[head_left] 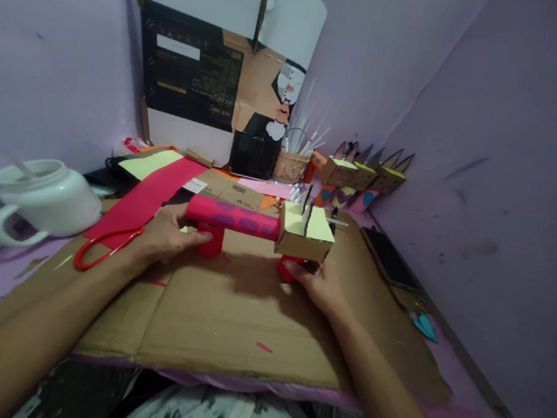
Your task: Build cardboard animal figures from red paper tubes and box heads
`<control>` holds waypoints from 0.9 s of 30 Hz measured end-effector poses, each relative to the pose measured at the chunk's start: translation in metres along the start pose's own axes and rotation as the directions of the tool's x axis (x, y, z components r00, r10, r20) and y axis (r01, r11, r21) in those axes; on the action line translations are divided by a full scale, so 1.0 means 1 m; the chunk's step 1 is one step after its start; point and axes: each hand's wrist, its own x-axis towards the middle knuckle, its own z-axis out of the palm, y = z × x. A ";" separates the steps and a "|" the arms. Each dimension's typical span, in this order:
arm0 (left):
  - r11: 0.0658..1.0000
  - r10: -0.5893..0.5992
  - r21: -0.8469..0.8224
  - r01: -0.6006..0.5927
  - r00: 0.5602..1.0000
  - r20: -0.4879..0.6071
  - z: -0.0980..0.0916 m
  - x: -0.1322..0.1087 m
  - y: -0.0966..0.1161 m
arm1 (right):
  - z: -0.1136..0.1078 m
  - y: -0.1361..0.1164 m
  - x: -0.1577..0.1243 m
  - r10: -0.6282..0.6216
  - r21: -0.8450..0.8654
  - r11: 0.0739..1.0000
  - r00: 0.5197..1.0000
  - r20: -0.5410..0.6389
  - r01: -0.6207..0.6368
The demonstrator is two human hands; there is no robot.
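A paper craft animal stands on a cardboard sheet [194, 333] in front of me. Its body is a red paper tube [234, 217] with purple spots. At the right end sits a small cardboard box head [302, 246] with a yellow top and dark upright ears. My left hand [168, 231] pinches the red rear leg [211, 244] between thumb and fingers. Around the red front leg [284, 270], under the head, my right hand [320, 284] is closed, its fingertips partly hidden. Red-handled scissors [80, 261] lie beside my left wrist.
A white mug-like pot [58, 201] stands at left, near a red paper strip [152, 191]. Behind are an upright printed carton [193, 72], a basket of sticks [291, 167] and several similar craft animals [360, 175]. A phone [388, 256] and a blue paper heart [426, 326] lie at right.
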 end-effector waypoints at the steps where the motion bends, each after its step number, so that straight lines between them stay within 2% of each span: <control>1: 1.000 0.014 0.001 -0.014 1.000 0.001 0.000 0.000 -0.001 | 0.000 0.001 0.000 -0.002 0.002 1.000 1.000 0.000 0.002; 6: 0.997 0.058 0.045 -0.059 0.998 0.019 -0.003 0.001 -0.003 | -0.001 0.003 0.000 0.010 -0.010 1.000 1.000 -0.002 -0.010; 17: 0.982 0.066 0.175 -0.068 0.998 0.013 -0.004 0.000 -0.002 | 0.000 -0.003 -0.001 0.030 -0.008 1.000 1.000 -0.006 -0.030; 27: 0.977 0.131 0.166 -0.135 0.991 0.030 -0.002 -0.002 0.002 | 0.001 -0.002 0.000 0.056 -0.008 0.998 0.998 0.008 -0.056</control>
